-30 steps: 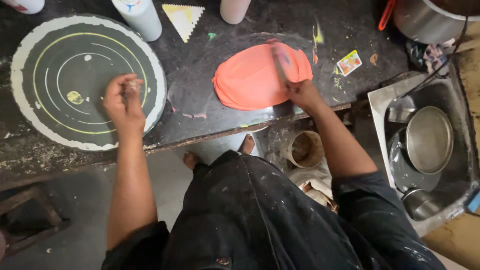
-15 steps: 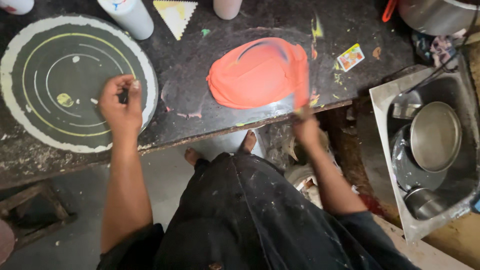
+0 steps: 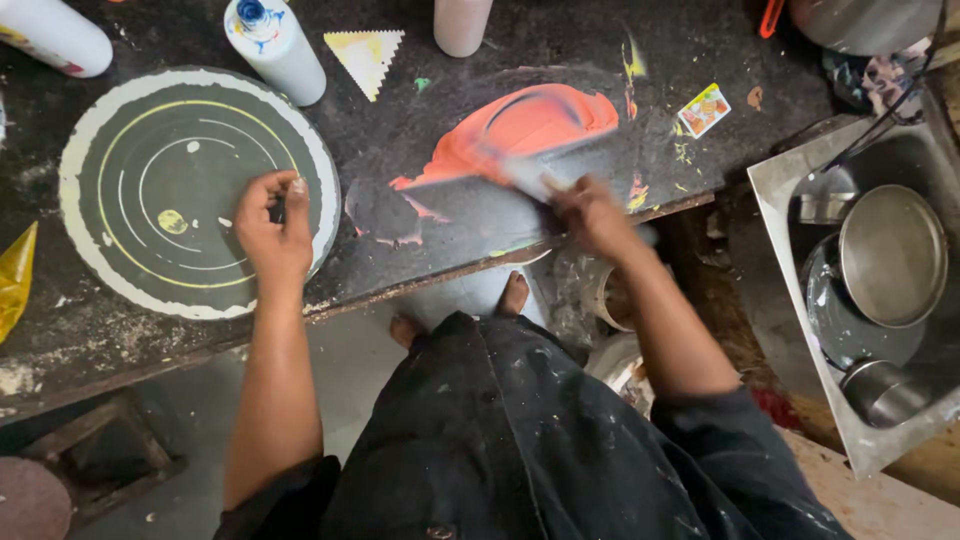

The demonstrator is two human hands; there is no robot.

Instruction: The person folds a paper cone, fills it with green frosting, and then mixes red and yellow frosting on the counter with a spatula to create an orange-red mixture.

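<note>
Orange paint smear (image 3: 520,125) sits on the dark bench (image 3: 440,230), just right of the round black disc (image 3: 195,190) with its yellow rings. Right hand (image 3: 590,215) is blurry at the smear's lower edge, grip closed around a flat scraper (image 3: 520,175). Left hand (image 3: 272,232) rests on the disc's right side, fingers pinched on something small and dark I can't make out. White bottle (image 3: 272,45) stands just above the disc.

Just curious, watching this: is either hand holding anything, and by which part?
Right hand holds a blurred flat scraper by its near end; left hand pinches something small, unidentifiable.
</note>
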